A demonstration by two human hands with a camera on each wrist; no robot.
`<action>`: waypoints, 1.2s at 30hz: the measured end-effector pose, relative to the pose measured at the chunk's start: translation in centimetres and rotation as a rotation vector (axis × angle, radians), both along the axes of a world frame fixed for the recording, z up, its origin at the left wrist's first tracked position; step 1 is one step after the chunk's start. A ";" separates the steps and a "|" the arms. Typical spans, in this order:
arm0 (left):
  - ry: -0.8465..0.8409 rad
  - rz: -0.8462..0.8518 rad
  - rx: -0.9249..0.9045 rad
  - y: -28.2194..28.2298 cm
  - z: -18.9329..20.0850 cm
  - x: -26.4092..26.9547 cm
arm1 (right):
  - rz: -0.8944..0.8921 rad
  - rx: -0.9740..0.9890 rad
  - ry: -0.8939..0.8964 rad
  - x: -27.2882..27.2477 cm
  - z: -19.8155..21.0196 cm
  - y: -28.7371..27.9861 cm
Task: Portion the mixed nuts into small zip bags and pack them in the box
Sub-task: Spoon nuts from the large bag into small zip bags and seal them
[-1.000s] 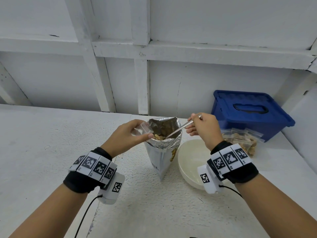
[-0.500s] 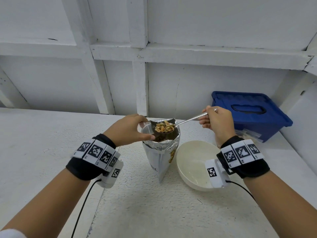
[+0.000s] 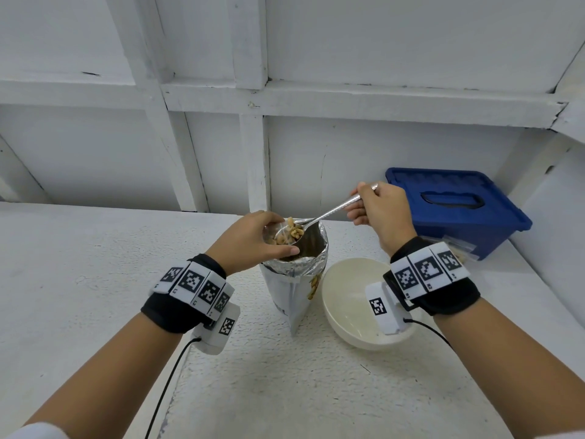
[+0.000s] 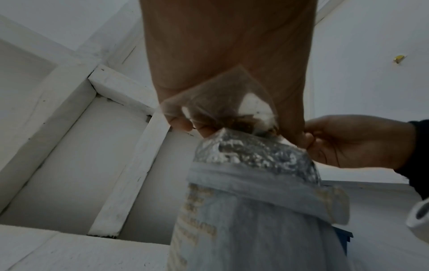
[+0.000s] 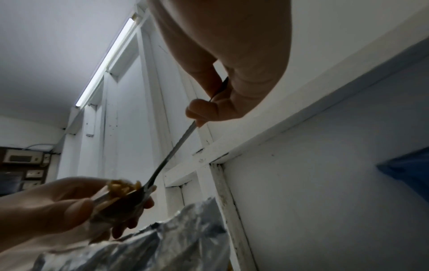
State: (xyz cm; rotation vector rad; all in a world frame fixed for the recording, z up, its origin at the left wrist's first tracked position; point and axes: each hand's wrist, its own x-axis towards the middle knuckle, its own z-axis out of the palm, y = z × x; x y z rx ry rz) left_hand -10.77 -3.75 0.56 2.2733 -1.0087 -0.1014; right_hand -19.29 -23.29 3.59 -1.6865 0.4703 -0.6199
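Left grip (image 3: 250, 239) round half-hidden zip bag (image 4: 223, 102), right grip (image 3: 380, 210) pinching spoon (image 3: 329, 213) of nuts (image 3: 296, 232).

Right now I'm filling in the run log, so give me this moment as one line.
step: filling zip bag | left hand: holds zip bag over foil pouch | right hand: tips spoon of nuts | blue box: lid on

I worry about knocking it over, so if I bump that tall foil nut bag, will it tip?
Probably easily. The foil nut bag stands tall, and its base looks narrow in the head view. Its crinkled walls look thin and floppy, so a push likely buckles them. The left hand holds a zip bag at its mouth, not bracing it.
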 end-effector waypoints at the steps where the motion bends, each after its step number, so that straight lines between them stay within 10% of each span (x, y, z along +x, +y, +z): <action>1: 0.009 0.012 -0.030 0.0 -0.1 -0.1 | 0.011 -0.041 -0.006 0.1 0.3 0.4; 14: 0.164 0.107 -0.323 0.9 -1.8 -0.7 | 0.142 -0.636 -0.266 0.0 3.6 4.2; 20: 0.207 0.131 -0.375 2.1 -1.8 -0.4 | 0.027 -0.610 -0.397 -0.8 4.5 2.5; 36: 0.315 0.108 -0.290 2.5 -2.1 -0.1 | 0.288 -0.947 0.003 0.5 -5.1 3.3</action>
